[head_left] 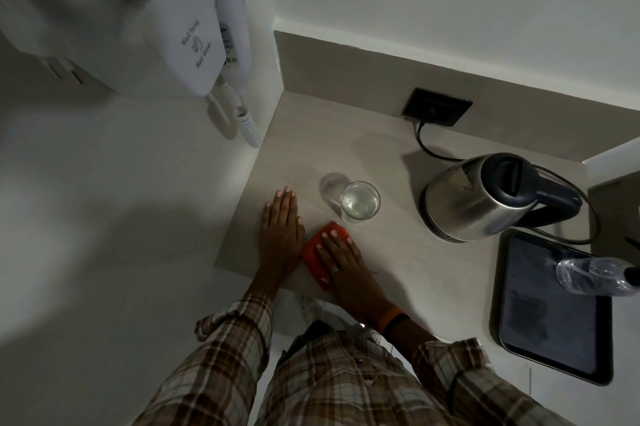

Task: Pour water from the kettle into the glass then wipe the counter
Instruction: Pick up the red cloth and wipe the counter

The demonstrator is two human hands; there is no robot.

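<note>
A steel kettle (485,198) with a dark lid and handle stands on its base at the right of the pale counter (391,262). A clear glass (360,201) with water in it stands left of the kettle. An orange-red cloth (313,247) lies flat on the counter just in front of the glass. My right hand (341,257) presses flat on the cloth, fingers together. My left hand (281,226) rests palm down on the bare counter beside the cloth, touching its left edge.
A dark tray (526,328) at the right holds a clear plastic bottle (595,276) lying on its side. The kettle's black cord (427,145) runs to a wall socket (437,106). A white wall-mounted hair dryer (194,41) hangs at the upper left.
</note>
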